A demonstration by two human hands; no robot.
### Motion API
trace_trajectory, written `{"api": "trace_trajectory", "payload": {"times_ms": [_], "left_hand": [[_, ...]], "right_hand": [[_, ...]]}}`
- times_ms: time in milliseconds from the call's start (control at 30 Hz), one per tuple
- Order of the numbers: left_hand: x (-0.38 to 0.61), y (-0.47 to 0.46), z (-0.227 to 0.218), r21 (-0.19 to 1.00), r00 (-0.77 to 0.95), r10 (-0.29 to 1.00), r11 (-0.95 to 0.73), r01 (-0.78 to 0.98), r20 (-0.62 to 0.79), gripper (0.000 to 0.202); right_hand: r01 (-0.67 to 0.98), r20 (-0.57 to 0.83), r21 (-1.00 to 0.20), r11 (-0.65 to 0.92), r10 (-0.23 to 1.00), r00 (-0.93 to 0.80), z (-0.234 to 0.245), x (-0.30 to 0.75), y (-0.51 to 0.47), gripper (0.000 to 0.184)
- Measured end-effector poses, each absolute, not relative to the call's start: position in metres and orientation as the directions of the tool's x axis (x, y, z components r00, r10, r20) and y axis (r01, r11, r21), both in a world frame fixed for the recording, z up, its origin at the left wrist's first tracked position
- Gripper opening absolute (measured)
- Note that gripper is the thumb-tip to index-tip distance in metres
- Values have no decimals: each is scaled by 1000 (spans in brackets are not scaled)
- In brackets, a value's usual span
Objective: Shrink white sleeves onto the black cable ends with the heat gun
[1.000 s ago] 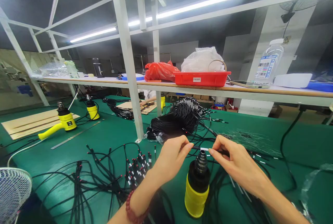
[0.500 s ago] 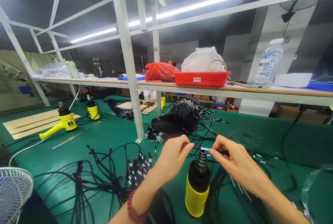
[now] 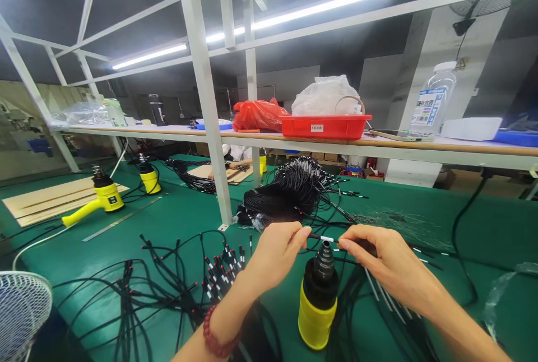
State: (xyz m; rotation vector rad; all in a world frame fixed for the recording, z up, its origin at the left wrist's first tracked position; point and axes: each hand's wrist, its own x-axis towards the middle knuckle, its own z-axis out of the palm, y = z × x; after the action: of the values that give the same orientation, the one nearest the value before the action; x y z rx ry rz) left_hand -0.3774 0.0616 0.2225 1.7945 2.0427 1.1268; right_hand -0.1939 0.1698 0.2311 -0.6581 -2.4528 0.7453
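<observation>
Your left hand (image 3: 275, 255) and right hand (image 3: 389, 258) pinch 1 white-banded black cable (image 3: 327, 238) over the nozzle (image 3: 324, 262) of the yellow heat gun (image 3: 317, 314).

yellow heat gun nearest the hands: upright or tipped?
Upright. The heat gun stands with its nozzle pointing up, just below the held cable.

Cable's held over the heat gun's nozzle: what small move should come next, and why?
Probably roll the black cable slightly, turning another side of its white section toward the nozzle. The left hand and right hand pinch it on either side of that section, which appears just over the upright yellow heat gun, so only its underside seems to face the nozzle.
</observation>
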Motion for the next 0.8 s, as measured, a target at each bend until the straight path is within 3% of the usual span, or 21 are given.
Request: {"api": "trace_trajectory", "payload": {"times_ms": [300,433,567,800], "left_hand": [[-378,56,221,706,-212,914,-104,701,346,24],[-381,58,221,740,-226,918,-100,665,327,31],[-383,60,220,757,-238,918,-94,647,317,42],[-380,59,221,748,-254,901,-107,656,351,26]], "right_hand": [[308,284,-618,724,571,-770,228,-193,177,25],[315,283,-550,774,527,-801,230,-191,178,30],[320,293,-564,762,546,-785,231,-192,176,31],[303,325,-587,751,561,-762,230,-195,174,25]]}}
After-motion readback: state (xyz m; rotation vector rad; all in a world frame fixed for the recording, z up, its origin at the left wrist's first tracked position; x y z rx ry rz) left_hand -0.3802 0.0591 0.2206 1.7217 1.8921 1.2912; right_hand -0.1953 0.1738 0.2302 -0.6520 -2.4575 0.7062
